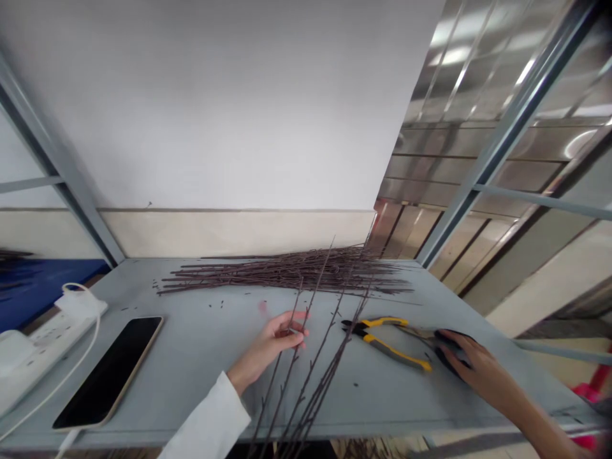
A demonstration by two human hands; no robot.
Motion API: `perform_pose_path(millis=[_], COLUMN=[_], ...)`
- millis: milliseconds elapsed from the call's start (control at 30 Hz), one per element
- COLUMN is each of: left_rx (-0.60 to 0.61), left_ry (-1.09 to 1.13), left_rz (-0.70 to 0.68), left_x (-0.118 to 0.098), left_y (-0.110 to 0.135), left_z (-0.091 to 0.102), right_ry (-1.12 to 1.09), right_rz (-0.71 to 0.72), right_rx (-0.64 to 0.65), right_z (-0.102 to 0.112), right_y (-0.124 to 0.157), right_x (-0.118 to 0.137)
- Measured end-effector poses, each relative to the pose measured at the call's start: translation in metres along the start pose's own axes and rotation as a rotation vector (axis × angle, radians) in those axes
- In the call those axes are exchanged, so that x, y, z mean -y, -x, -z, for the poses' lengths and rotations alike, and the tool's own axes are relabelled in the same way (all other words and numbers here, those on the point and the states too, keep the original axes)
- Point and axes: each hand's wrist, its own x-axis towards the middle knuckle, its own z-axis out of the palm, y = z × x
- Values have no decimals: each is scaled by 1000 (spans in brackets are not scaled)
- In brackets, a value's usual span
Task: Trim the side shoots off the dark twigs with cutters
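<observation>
Near the middle of the grey table, my left hand (287,335) is closed in a pinch around a thin dark twig (275,373). A second twig runs close by its fingertips; whether it is gripped too I cannot tell. To the right, several more long twigs (325,376) lie slanting over the front edge, their lower ends out of view. My right hand (471,366) has its fingers on the black handles of a pair of scissors (452,352), whose blades point left. Pliers (392,341) with yellow and black handles lie between the twigs and the scissors, jaws facing left.
A large pile of dark twigs (287,271) lies along the back of the table (191,357). At the left are a phone (109,373) and a white power strip (48,347) with a cable. Metal posts (497,137) stand at both sides, and small twig scraps are scattered about.
</observation>
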Motion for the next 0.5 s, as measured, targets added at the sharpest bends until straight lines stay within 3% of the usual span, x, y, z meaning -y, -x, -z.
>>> perform_pose_path(millis=[233, 500], left_rx=[35, 72], left_ry=[35, 24], left_rz=[-4, -47], left_x=[-3, 1], left_y=[4, 6], left_z=[0, 3], right_ry=[-102, -19], right_rz=[-57, -43], right_rx=[213, 296], right_z=[14, 25], right_y=[1, -12], right_x=[-21, -18])
